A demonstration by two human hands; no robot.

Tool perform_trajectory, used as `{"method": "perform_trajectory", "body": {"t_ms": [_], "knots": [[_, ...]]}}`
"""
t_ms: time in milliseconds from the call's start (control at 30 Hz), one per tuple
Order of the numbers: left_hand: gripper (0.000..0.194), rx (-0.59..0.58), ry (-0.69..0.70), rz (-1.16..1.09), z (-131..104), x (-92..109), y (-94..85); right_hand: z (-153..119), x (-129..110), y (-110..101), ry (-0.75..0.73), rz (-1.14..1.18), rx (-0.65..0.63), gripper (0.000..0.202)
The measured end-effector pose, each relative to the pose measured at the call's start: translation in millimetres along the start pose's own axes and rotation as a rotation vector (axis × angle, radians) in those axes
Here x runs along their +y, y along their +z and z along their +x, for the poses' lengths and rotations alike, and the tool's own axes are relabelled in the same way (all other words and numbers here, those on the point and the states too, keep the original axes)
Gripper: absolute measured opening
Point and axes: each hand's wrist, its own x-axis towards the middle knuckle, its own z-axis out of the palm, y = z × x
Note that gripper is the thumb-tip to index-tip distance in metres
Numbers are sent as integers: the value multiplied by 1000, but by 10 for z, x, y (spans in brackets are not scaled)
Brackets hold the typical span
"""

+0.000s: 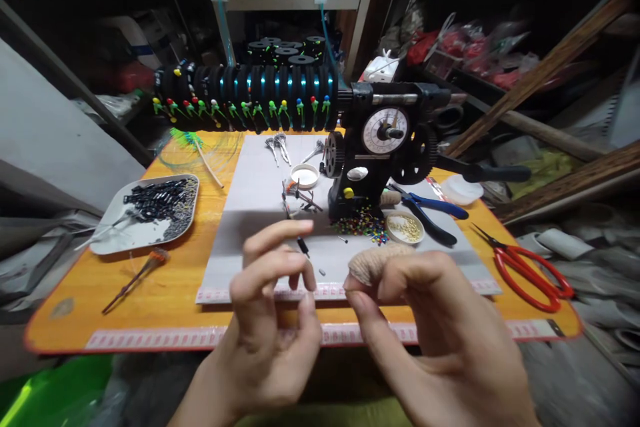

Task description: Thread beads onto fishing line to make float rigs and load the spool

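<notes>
Left hand: raised over the near edge of the pale board; thumb and forefinger tips brought close, other fingers curled and apart. Contents of grip: cannot tell.

Right hand: level with the left, just apart from it; thumb pressed toward the forefinger, which wears a tan wrap. Contents of grip: cannot tell; anything pinched is too small to make out.

Nearest loose items, on the board beyond the fingertips: one black piece, beside the left hand; one grey pellet, between the hands.

Farther: heap of coloured beads at the foot of a black dial machine; white dish of gold-coloured bits, near the heap's right side.

Far right: blue-handled pliers. Right: red-handled tool.

Risks, as judged: a tiny part may slip from the pinch, the wrap dulling touch; the pellet may roll off if a knuckle brushes it; a sleeve or wrist catching the dish could spill its bits into the bead heap.
</notes>
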Motion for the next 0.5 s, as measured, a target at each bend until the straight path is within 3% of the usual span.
{"method": "perform_trajectory", "body": {"t_ms": [100,233,300,400,500], "knots": [[80,-164,106,140,58,-10,-1,36,12,-78,51,44,-71,26],[61,-178,213,302,198,-7,-97,112,21,-174,87,-60,-196,26],[51,-239,249,354,258,6,-174,153,16,-203,51,-131,-233,27],[32,-324,245,416,296,39,-262,193,7,-204,23,-159,-259,26],[23,-290,179,388,270,87,-278,202,3,-130,97,-6,-218,24]]}}
